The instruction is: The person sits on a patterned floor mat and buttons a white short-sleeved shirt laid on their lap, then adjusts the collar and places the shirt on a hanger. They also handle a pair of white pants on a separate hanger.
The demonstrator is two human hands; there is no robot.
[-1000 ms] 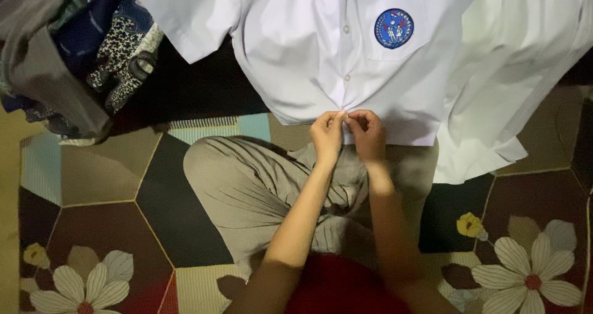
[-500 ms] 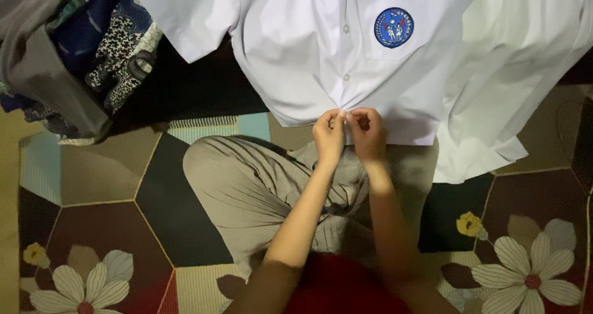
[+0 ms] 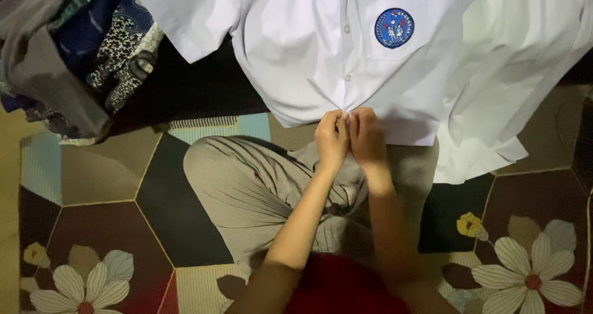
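A white button-up shirt (image 3: 309,48) with a round blue chest badge (image 3: 394,28) lies spread on the floor in front of me, its hem toward my lap. My left hand (image 3: 332,140) and my right hand (image 3: 367,138) are pressed together at the bottom of the shirt's button placket, both pinching the white fabric at the hem. The fingertips hide the lowest button. My knees in beige trousers (image 3: 247,184) sit just below the hem.
A pile of dark and patterned clothes (image 3: 74,48) sits at the upper left. Another white garment (image 3: 525,67) lies at the right beside the shirt. A floor mat (image 3: 99,184) with hexagons and flower prints covers the ground.
My two hands have closed in against each other at the hem, the fingers curling tighter over the placket. The shirt has barely shifted.
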